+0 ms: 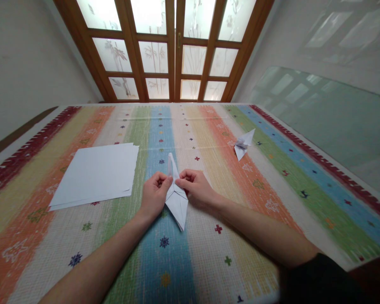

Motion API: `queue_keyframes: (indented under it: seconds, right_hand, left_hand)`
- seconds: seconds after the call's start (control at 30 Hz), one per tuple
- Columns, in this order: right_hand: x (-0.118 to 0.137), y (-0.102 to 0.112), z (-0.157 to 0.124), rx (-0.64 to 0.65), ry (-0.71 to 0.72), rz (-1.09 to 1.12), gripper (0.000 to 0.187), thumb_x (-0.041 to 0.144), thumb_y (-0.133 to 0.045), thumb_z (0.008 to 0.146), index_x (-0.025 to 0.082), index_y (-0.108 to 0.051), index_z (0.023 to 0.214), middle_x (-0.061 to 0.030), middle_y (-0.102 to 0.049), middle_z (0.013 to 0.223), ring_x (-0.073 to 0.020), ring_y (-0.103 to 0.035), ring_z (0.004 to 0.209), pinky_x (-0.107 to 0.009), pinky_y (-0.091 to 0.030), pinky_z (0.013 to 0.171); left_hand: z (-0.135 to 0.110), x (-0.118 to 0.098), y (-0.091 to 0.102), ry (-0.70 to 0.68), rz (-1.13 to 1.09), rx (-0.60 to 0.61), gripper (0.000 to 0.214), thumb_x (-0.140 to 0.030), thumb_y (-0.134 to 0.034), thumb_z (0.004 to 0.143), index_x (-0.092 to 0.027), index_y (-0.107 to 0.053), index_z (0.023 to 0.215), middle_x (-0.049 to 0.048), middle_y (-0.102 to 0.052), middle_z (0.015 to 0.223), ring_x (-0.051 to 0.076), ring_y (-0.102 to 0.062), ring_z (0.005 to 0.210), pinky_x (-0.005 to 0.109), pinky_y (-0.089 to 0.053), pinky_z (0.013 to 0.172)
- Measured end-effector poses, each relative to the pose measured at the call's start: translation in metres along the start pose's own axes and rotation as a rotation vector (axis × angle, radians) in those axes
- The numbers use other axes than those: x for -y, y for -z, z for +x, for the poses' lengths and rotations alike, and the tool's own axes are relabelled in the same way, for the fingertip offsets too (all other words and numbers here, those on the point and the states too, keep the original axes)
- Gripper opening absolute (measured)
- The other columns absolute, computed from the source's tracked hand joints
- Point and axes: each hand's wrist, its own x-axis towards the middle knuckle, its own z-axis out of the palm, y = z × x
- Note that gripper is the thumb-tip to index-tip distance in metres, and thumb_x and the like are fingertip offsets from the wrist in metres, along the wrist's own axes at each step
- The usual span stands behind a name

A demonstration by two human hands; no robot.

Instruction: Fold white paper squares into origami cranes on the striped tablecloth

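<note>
A folded sheet of white paper (176, 204), creased into a long diamond with a narrow split tip pointing away from me, is between my hands over the blue stripe of the tablecloth. My left hand (156, 192) pinches its left edge, thumb on top and fingers curled. On the opposite edge, my right hand (196, 185) grips the paper with the thumb pressed on its upper face and the fingers partly hidden behind. The two thumbs are close together near the middle, just above where the creases meet.
A stack of white paper sheets (96, 173) lies to the left. Farther off at the right sits a finished-looking folded paper figure (243, 144) with pointed wings. A striped tablecloth (120, 236) covers the table. Wooden glazed doors (175, 55) stand beyond its far edge.
</note>
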Motion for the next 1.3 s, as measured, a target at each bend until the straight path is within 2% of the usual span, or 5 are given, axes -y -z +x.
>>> queue_keyframes:
  seconds: [0.33,0.67,0.9,1.07,1.3]
  right_hand:
    - [-0.004,0.005,0.003,-0.098,0.008,0.111,0.029,0.042,-0.072,0.069,0.021,-0.052,0.070,0.0078,-0.051,0.049,-0.0077,-0.046,0.040,-0.020,-0.036,0.039]
    - [-0.009,0.002,0.000,-0.081,-0.032,0.283,0.030,0.029,-0.078,0.066,0.021,-0.053,0.080,0.0046,-0.061,0.062,-0.0102,-0.060,0.054,-0.022,-0.052,0.051]
    - [-0.004,-0.002,0.000,-0.180,-0.112,0.585,0.030,0.023,-0.078,0.068,0.020,-0.058,0.090,-0.0010,-0.069,0.083,-0.0119,-0.065,0.068,-0.022,-0.055,0.058]
    - [-0.008,-0.013,-0.008,-0.184,0.044,0.377,0.027,0.035,-0.075,0.072,0.020,-0.060,0.088,-0.0014,-0.069,0.080,-0.0147,-0.067,0.068,-0.026,-0.054,0.060]
    - [-0.011,0.001,0.001,-0.141,0.185,0.123,0.019,0.028,-0.074,0.069,0.021,-0.064,0.083,0.0008,-0.067,0.076,-0.0122,-0.064,0.064,-0.026,-0.051,0.059]
  left_hand:
    - [-0.004,0.004,-0.004,0.101,-0.171,0.083,0.041,-0.039,-0.076,0.066,-0.018,-0.054,0.094,-0.0052,-0.060,0.060,0.012,-0.056,0.052,0.022,-0.042,0.050]
    - [0.002,0.009,0.000,0.093,-0.290,-0.048,0.042,-0.050,-0.071,0.071,-0.017,-0.060,0.096,0.0009,-0.068,0.076,0.016,-0.064,0.065,0.026,-0.048,0.058]
    - [-0.002,0.008,-0.005,0.126,-0.572,0.181,0.062,-0.070,-0.055,0.080,-0.017,-0.066,0.110,0.0156,-0.069,0.117,0.030,-0.065,0.106,0.041,-0.054,0.082]
    - [-0.004,0.010,-0.017,0.146,-0.563,0.126,0.044,-0.046,-0.081,0.069,-0.015,-0.071,0.098,0.0096,-0.075,0.097,0.025,-0.068,0.097,0.037,-0.053,0.086]
    - [0.015,0.007,0.003,0.245,-0.671,-0.004,0.042,-0.035,-0.088,0.060,-0.014,-0.067,0.090,0.0037,-0.074,0.079,0.015,-0.067,0.067,0.026,-0.054,0.063]
